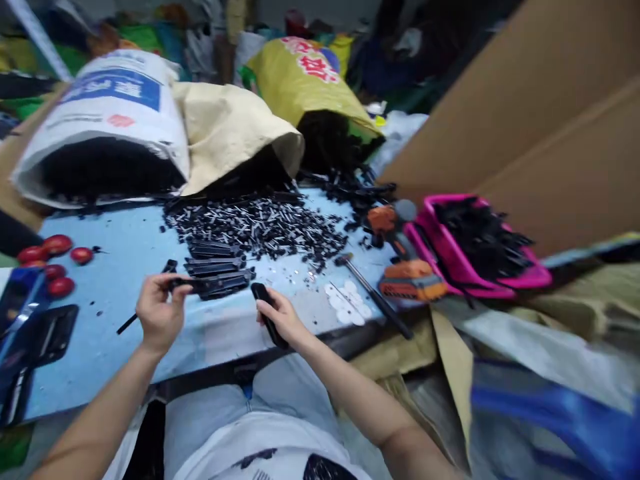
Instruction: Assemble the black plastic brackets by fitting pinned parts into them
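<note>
My left hand [161, 312] is closed, thumb and fingers pinching a slim black plastic piece [193, 283] that points right. Under and beside this hand a thin black rod [127, 324] slants down to the left; whether the hand touches it I cannot tell. My right hand [283, 316] is wrapped round a long black plastic part [263, 295], tilted with its upper end toward the table's middle. Between and beyond the hands lies a stack of long black plastic parts [215, 268]. Behind it spreads a heap of small black and silvery pieces [265, 223].
Open sacks of black parts, one white [120, 110], one beige [225, 123], one yellow [315, 83], line the back. On the right are a hammer [375, 297], an orange power drill [413, 279] and a pink basket [537, 275]. Red round things [57, 245] lie left.
</note>
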Tool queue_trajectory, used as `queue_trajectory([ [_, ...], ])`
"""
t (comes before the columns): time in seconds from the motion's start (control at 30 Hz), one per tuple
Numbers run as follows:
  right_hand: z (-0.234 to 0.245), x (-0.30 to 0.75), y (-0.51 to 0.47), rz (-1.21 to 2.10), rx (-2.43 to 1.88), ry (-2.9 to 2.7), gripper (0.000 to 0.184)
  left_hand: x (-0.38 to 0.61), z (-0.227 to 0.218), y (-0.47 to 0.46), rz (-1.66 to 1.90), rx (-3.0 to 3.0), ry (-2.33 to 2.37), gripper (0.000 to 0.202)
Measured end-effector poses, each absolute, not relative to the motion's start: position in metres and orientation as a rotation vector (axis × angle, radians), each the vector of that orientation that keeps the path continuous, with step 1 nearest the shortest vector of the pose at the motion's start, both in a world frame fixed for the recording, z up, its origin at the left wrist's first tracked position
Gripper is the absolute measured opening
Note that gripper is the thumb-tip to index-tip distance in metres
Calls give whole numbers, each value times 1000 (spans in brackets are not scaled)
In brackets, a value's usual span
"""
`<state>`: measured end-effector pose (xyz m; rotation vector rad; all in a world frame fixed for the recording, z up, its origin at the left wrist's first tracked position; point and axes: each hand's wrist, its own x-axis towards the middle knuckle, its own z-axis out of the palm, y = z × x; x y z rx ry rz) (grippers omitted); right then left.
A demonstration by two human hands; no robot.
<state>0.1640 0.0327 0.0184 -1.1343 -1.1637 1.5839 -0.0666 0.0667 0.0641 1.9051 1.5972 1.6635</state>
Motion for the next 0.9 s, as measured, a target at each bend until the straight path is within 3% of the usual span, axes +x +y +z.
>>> queue_trajectory([
  [0.13, 11, 165, 21, 1535, -1106, -1073, 61, -23, 29, 24, 661, 2496, 1463, 30],
  [0.23, 5, 181, 8, 1406, -1196, -1087, 64, -5, 4, 12, 279, 2598, 1466, 18],
  [0.37, 1, 203, 0, 1395, -1319, -1147, 61, -8, -9, 2, 478, 2406, 1438, 17],
  [0.47, 5, 199, -1, 1542, -1300, -1069, 62, -4, 0, -8, 780, 1982, 1318, 23],
  [0.63, 18, 171, 3, 1716, -1173, -1022, 66, 18, 21, -18, 958, 1364, 1212, 33],
  [0.8, 23, 174, 10, 1636, -1121, -1329, 63, 16, 28, -19, 1058, 1592, 1366, 37],
  [0.9, 27, 185, 17, 1372, -1125, -1697, 60, 11, 30, -19, 997, 1724, 1425, 37],
])
